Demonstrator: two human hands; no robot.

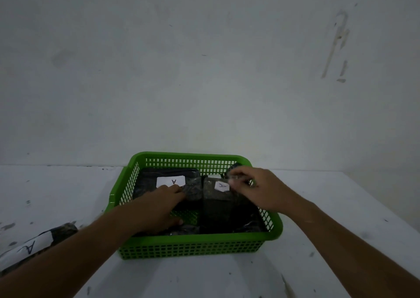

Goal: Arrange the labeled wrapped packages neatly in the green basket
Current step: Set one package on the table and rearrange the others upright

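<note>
Inside green basket [197,245]: two A-labelled packages [218,197] placed; left hand [159,206] flat, fingers together; right hand [256,188] pinching wrap; third package [34,245] left on bench [318,263].

Green basket [195,247]; dark packages [218,204]

Basket [195,246] on the table [341,229], against the wall [204,59].
Inside, one package [159,179] lies at rear left, a second package [218,206] just right of it; a third package [34,245] lies on the table, left of the basket.
</note>
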